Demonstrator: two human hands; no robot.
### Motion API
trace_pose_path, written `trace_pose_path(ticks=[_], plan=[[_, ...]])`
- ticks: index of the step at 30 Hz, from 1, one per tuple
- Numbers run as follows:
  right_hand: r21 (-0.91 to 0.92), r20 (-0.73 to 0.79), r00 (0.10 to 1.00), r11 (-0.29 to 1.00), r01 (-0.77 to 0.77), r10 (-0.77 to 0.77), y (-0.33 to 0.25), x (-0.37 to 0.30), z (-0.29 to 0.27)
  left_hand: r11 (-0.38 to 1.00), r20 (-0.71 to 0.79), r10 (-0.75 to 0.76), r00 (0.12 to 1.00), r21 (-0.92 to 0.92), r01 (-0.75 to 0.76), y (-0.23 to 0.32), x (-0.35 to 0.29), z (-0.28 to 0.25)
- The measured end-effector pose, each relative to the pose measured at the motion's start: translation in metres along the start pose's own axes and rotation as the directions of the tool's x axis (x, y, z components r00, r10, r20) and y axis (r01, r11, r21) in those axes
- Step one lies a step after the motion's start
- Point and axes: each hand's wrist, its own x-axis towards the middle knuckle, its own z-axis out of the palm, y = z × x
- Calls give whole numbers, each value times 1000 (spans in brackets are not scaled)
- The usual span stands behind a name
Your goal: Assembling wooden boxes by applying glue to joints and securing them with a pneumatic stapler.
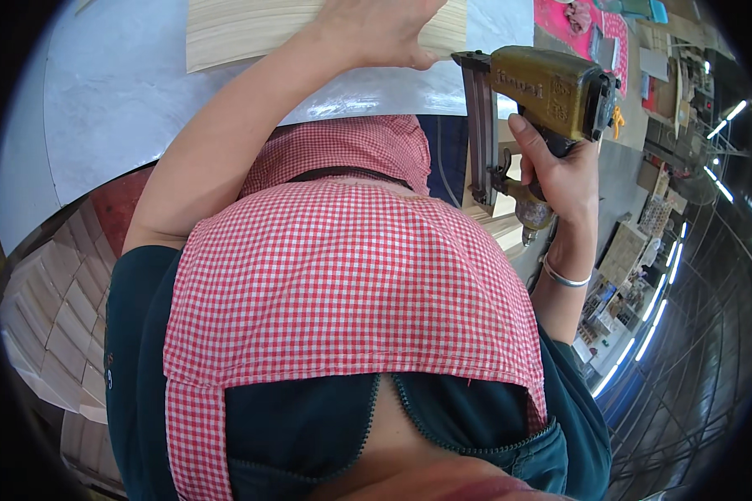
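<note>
A pale wooden board [242, 33] with straight grain lies at the top of the view. My left hand [380, 32] rests over it, thumb stretched apart toward the board's near edge; its other fingertips are cut off by the upper rim. My right hand [560, 171] is wrapped around the dark grip of a gold-coloured pneumatic nail gun [547, 92]. The tool is raised at the right, its grey nose and magazine close to the board's near right corner and my left thumb. I cannot tell whether the nose touches the wood.
The board lies on a grey-white worktable [117, 92], whose near edge curves in front of my checked apron [351, 292]. Stacked wooden pieces [54, 309] stand at the lower left. A pink cloth [564, 21] lies at the top right, with shelves and goods [627, 250] beyond.
</note>
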Motion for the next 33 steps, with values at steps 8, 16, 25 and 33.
trace_pose_path(ticks=[8,16,25,33], plan=[[43,-52,999,999,11,-9,-6,11,3,991,-46,-27,999,130,33,7,-4,-5],[21,-66,997,999,40,-38,-10,24,2,992,-13,-68,998,105,69,9,-5,-8],[23,-27,999,1000,19,-19,-12,29,1,991,-41,-43,998,124,48,4,-2,-4],[22,27,1000,1000,-2,2,-14,38,-9,992,32,-100,994,83,97,13,-4,-12]])
